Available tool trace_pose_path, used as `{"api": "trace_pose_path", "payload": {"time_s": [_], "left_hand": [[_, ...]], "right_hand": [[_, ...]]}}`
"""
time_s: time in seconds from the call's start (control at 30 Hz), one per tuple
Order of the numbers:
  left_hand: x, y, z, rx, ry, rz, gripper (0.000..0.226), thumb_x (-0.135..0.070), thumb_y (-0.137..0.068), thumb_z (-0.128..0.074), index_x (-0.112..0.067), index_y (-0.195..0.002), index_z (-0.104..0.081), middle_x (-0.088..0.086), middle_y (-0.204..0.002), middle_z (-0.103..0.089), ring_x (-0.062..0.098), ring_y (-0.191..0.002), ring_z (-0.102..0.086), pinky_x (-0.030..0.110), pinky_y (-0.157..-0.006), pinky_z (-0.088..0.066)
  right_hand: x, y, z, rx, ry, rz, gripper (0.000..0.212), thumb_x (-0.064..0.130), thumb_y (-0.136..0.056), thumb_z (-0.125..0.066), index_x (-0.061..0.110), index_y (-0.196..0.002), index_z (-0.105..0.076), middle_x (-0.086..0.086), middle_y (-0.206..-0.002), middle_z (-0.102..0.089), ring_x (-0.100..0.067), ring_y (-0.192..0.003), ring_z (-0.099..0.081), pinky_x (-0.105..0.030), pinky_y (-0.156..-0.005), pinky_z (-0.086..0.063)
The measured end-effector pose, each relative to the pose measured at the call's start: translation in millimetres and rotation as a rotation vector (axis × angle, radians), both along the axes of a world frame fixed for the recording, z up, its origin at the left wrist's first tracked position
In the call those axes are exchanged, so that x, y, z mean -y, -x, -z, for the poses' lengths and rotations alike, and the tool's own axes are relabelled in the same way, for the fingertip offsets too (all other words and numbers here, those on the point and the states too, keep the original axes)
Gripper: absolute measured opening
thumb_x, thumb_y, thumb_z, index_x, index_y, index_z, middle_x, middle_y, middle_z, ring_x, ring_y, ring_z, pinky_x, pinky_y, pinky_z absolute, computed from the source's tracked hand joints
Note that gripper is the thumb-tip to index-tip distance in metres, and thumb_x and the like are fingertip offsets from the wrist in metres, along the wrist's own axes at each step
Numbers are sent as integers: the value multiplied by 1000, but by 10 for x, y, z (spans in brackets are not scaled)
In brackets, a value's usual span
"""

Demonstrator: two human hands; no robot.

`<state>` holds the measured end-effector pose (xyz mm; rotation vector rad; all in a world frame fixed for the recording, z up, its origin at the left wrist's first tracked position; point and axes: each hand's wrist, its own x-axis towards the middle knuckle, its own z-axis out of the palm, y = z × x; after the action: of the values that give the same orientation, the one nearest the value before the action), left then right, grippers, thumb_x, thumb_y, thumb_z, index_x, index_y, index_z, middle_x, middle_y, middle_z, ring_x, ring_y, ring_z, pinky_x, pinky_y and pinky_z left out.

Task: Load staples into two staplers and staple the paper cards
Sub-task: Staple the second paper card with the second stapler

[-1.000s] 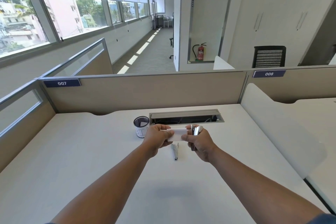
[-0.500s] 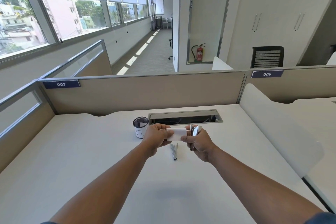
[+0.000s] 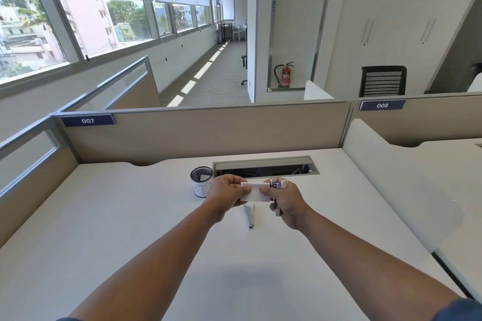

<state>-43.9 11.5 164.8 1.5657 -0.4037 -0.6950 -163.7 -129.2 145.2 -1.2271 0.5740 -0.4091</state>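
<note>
Two staplers are in view. One stapler (image 3: 276, 197) is gripped in the right hand (image 3: 285, 202), fingers curled round its body, its metal head up at the right edge of the paper card (image 3: 255, 192); the thumb lies on the card's near face. The second stapler (image 3: 249, 216) lies flat on the white desk (image 3: 130, 216), just below the hands, pointing toward the viewer, touched by neither hand.

One paper card can be counted; whether more sheets are stacked behind it cannot be told. It is held above the desk between the two hands. The left hand (image 3: 226, 194) pinches its left end, fingers folded round the edge.

One container stands on the desk, just left of the left hand: a black mesh cup (image 3: 201, 185) with a white label wrapped round its lower part. Inside it a piece of white paper (image 3: 205, 177) shows near the rim.

Beyond the hands a long cable slot (image 3: 264, 165) is sunk in the desk, its lid raised, with dark cables partly visible inside. Two numbered plates hang on the partition: 007 (image 3: 88, 120) at the left and 008 (image 3: 382, 105) at the right.
</note>
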Motion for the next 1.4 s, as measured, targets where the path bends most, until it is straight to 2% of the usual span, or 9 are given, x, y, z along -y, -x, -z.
{"api": "trace_pose_path", "payload": {"time_s": [0.27,0.57,0.67,0.87,1.0,1.1,1.2,1.3,1.4], "left_hand": [[-11,10,16,41,-2,25,12,-4,-84,-79,-8,-92,-70,7,-83,-74,17,-77,-73,29,-65,-60],[-38,57,-44,71,-77,89,8,-7,-88,-76,-9,-94,-73,11,-94,-74,19,-84,-73,24,-63,-59],[-40,75,-75,57,-68,127,1,-13,-87,-78,-13,-87,-77,3,-85,-76,10,-73,-72,23,-61,-58],[-38,106,-124,119,-115,162,10,-18,-86,-78,-19,-76,-78,1,-78,-74,16,-75,-67,35,-71,-57],[-53,109,-127,228,-191,114,14,-23,-82,-77,-19,-69,-74,-5,-65,-67,12,-61,-55,21,-53,-41],[-52,104,-115,293,-214,100,17,-26,-81,-76,-19,-66,-72,-8,-60,-64,8,-54,-49,17,-43,-33],[-41,92,-112,321,-213,105,17,-26,-79,-73,-15,-66,-72,-6,-63,-64,9,-58,-49,22,-50,-37],[-59,39,-101,265,-182,64,14,-18,-82,-72,-8,-72,-73,-3,-66,-63,11,-63,-52,25,-58,-45],[-115,-44,-66,189,-150,10,10,-11,-83,-71,-2,-79,-73,1,-66,-66,13,-61,-58,20,-58,-51]], "right_hand": [[-15,11,-25,9,53,-5,10,10,-82,-81,17,-82,-73,1,-72,-69,-15,-68,-58,-26,-48,-40],[-24,58,-49,-45,155,-34,9,14,-83,-79,17,-81,-71,0,-69,-65,-24,-70,-49,-29,-51,-35],[-39,74,-100,-67,195,-58,8,20,-81,-82,18,-81,-73,-2,-71,-66,-23,-66,-48,-30,-51,-34],[-84,87,-171,-77,250,-116,11,23,-78,-83,20,-76,-73,-3,-71,-66,-22,-64,-46,-30,-52,-31],[-110,89,-184,-76,264,-139,6,24,-78,-79,21,-74,-75,-2,-70,-66,-22,-63,-43,-28,-51,-29],[-131,68,-202,-60,286,-140,11,22,-79,-77,20,-70,-71,6,-62,-63,-9,-49,-46,-19,-43,-31],[-143,18,-198,-28,321,-133,17,10,-86,-73,14,-70,-66,11,-56,-58,0,-46,-47,-14,-44,-36],[-117,-5,-207,-42,342,-100,27,10,-88,-71,18,-64,-60,11,-55,-52,-3,-49,-42,-18,-49,-36],[-53,8,-208,-70,335,-72,27,14,-89,-71,18,-67,-57,8,-58,-48,-7,-47,-38,-17,-43,-33]]}}
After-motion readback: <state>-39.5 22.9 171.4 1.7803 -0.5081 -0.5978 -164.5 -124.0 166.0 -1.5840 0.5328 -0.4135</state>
